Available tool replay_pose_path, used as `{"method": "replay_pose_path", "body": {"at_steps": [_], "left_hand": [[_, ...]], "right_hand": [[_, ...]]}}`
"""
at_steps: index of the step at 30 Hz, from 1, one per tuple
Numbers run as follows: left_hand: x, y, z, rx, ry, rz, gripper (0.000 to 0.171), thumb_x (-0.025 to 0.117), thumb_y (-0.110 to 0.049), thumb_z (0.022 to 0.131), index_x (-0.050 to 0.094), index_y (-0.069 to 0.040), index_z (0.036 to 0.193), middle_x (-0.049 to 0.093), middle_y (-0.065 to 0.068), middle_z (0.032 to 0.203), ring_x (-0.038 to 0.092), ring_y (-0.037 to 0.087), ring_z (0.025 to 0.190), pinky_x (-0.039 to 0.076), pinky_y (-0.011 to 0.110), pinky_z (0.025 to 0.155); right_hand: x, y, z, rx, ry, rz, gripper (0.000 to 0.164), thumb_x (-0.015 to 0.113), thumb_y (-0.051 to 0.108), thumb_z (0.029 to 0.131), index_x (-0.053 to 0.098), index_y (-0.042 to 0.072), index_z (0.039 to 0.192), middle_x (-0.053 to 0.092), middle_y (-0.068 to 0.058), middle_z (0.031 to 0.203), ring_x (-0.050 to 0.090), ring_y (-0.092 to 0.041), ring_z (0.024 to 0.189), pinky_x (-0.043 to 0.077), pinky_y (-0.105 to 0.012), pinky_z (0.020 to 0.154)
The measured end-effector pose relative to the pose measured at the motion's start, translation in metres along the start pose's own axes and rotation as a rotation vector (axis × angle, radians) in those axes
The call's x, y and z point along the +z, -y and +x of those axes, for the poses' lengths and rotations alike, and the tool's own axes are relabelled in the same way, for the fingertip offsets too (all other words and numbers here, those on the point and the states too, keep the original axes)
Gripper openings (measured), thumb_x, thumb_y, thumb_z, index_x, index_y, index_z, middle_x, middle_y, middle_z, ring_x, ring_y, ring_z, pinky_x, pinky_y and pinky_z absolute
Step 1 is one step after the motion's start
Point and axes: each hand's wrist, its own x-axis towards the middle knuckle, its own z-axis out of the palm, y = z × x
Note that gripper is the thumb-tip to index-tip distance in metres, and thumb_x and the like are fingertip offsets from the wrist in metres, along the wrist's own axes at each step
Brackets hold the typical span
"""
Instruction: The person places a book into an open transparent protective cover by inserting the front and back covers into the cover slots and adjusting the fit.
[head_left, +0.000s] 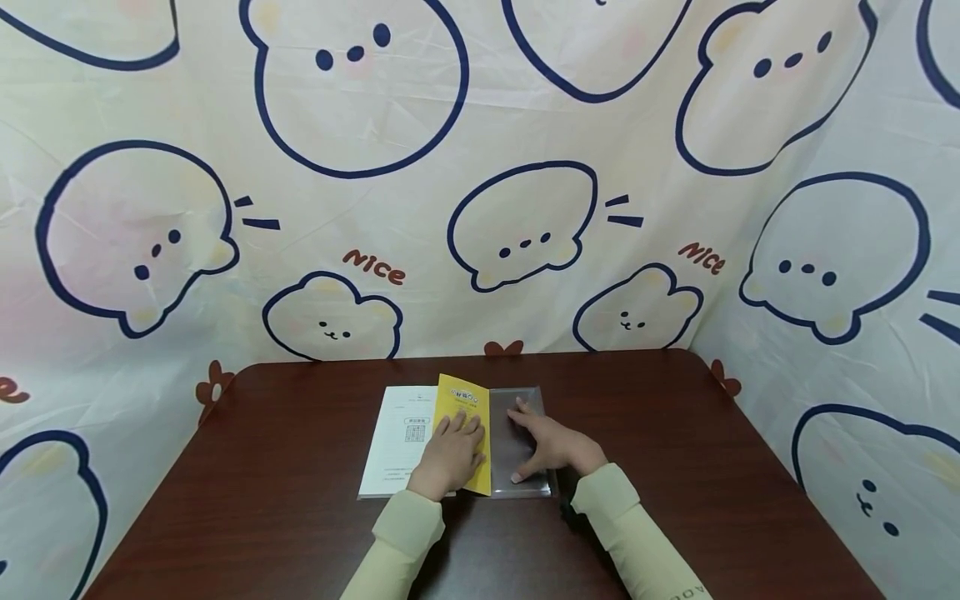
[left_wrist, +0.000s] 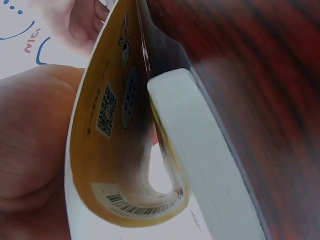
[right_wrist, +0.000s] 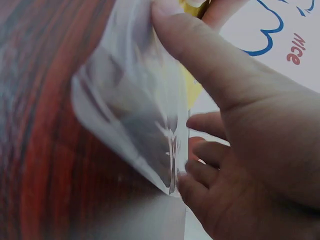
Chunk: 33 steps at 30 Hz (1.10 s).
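Note:
A thick white-paged book (head_left: pixel 397 442) lies opened on the table, its yellow cover (head_left: pixel 481 417) lifted and curving. On that cover my left hand (head_left: pixel 450 454) rests with its fingers extended. From the left wrist, the curled inner side of the cover shows a QR code and barcode beside the page block (left_wrist: pixel 200 150). A clear plastic book cover (head_left: pixel 525 442) spreads out to the right of the yellow cover. My right hand (head_left: pixel 555 446) touches it with thumb and forefinger spread wide. Close to the right wrist camera, the thumb (right_wrist: pixel 200 50) lies against the wrinkled plastic (right_wrist: pixel 130 110).
A dark brown wooden table (head_left: pixel 285 467) bears the book. Behind it and along both sides hangs a pale cloth (head_left: pixel 420 217) printed with blue-outlined bear heads. Both sleeves (head_left: pixel 408 521) are pale, with the cuffs turned back.

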Motion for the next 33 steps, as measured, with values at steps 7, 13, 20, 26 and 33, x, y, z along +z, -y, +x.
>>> {"method": "replay_pose_path", "body": {"at_steps": [7, 13, 20, 26, 33], "left_hand": [[0.0006, -0.0003, 0.0009, 0.006, 0.003, 0.007, 0.049, 0.063, -0.031, 0.102, 0.058, -0.009, 0.145, 0.051, 0.007, 0.157, 0.037, 0.032, 0.153, 0.028, 0.049, 0.125], [0.0004, -0.0014, 0.0013, -0.008, 0.000, 0.003, 0.048, 0.063, -0.030, 0.102, 0.059, -0.008, 0.145, 0.051, 0.007, 0.157, 0.037, 0.032, 0.153, 0.027, 0.050, 0.125], [-0.0016, -0.0011, 0.0012, -0.005, 0.000, 0.000, 0.048, 0.063, -0.028, 0.101, 0.059, -0.007, 0.144, 0.051, 0.008, 0.157, 0.038, 0.033, 0.152, 0.027, 0.051, 0.125], [-0.0015, -0.0006, 0.0011, -0.001, 0.006, -0.012, 0.048, 0.063, -0.028, 0.101, 0.058, -0.007, 0.145, 0.051, 0.008, 0.157, 0.037, 0.033, 0.152, 0.026, 0.051, 0.126], [-0.0036, 0.0023, -0.0004, 0.036, 0.021, -0.055, 0.047, 0.063, -0.024, 0.102, 0.058, -0.006, 0.145, 0.050, 0.010, 0.158, 0.036, 0.035, 0.153, 0.026, 0.052, 0.126]], "right_hand": [[-0.0017, 0.0007, -0.0026, 0.046, 0.014, -0.019, 0.113, 0.094, 0.034, 0.075, 0.028, 0.001, 0.161, 0.015, -0.017, 0.172, 0.011, -0.037, 0.160, 0.026, -0.055, 0.125], [-0.0007, -0.0009, -0.0028, 0.050, 0.011, -0.012, 0.111, 0.094, 0.033, 0.075, 0.030, 0.004, 0.161, 0.018, -0.014, 0.172, 0.016, -0.036, 0.160, 0.027, -0.053, 0.125], [-0.0004, -0.0026, -0.0009, 0.053, 0.008, -0.022, 0.110, 0.093, 0.035, 0.075, 0.031, 0.007, 0.161, 0.020, -0.012, 0.172, 0.015, -0.035, 0.160, 0.028, -0.052, 0.125], [0.0002, -0.0039, -0.0001, 0.043, 0.003, -0.024, 0.111, 0.094, 0.035, 0.074, 0.030, 0.006, 0.161, 0.019, -0.013, 0.172, 0.015, -0.035, 0.160, 0.028, -0.052, 0.125], [0.0014, -0.0036, 0.0007, 0.030, 0.006, -0.001, 0.112, 0.094, 0.034, 0.074, 0.030, 0.005, 0.161, 0.018, -0.015, 0.172, 0.013, -0.036, 0.160, 0.026, -0.054, 0.125]]}}
